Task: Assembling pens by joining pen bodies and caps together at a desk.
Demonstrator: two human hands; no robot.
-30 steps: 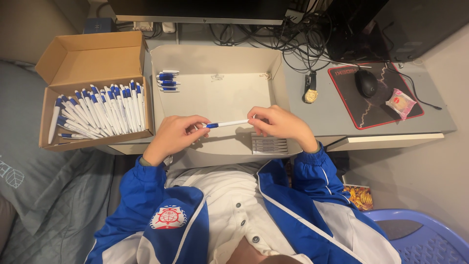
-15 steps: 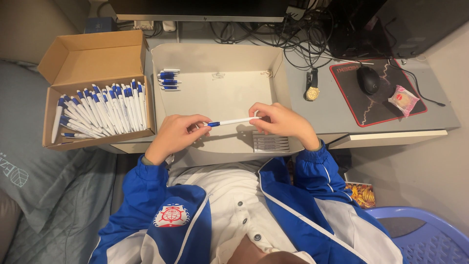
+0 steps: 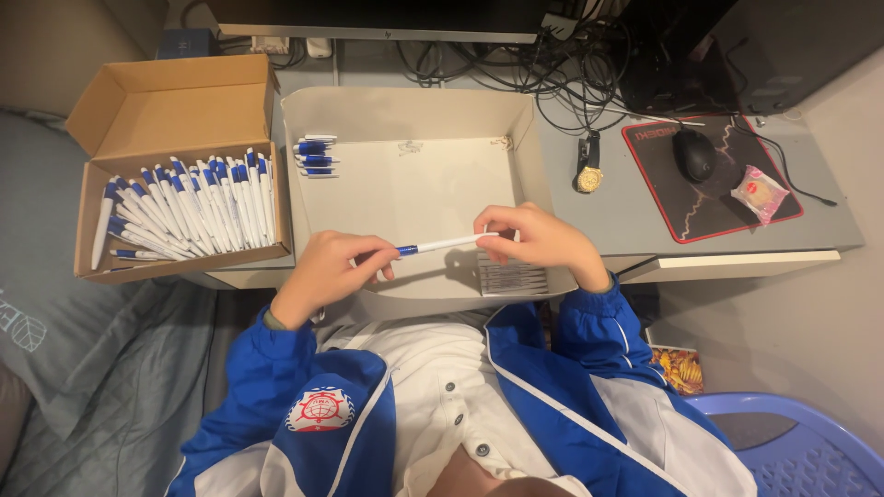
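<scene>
The left hand [image 3: 324, 270] and right hand [image 3: 539, 241] pinch opposite ends of one white-and-blue pen [image 3: 445, 244], fingers closed on it, above the near edge of the shallow tray [image 3: 525, 138]. By my judgement the work is early: a few pens [image 3: 316, 155] lie in the tray's far left corner, while many sit in the cardboard box [image 3: 175, 106] at left.

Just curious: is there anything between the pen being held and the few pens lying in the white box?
Nothing visible. The pen sits between left hand and right hand over the white box; bare floor lies toward the small pen pile.
</scene>
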